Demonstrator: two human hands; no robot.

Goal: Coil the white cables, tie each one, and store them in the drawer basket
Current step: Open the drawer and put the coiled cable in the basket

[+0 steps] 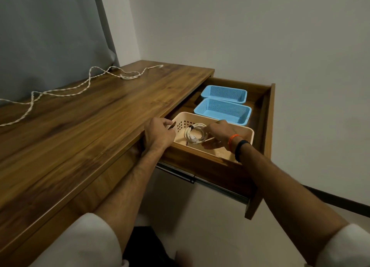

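With the right hand [217,133] pinching the tied coiled cable [195,133] inside the cream basket [247,131], a careless release could loosen it, while the left hand [159,133], curled shut, ignores the uncoiled cable [80,86] on the table [90,126] at ten o'clock.

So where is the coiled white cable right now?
In the head view, the coiled white cable lies inside the beige basket at the near end of the open drawer, between both hands, with the right hand on it.
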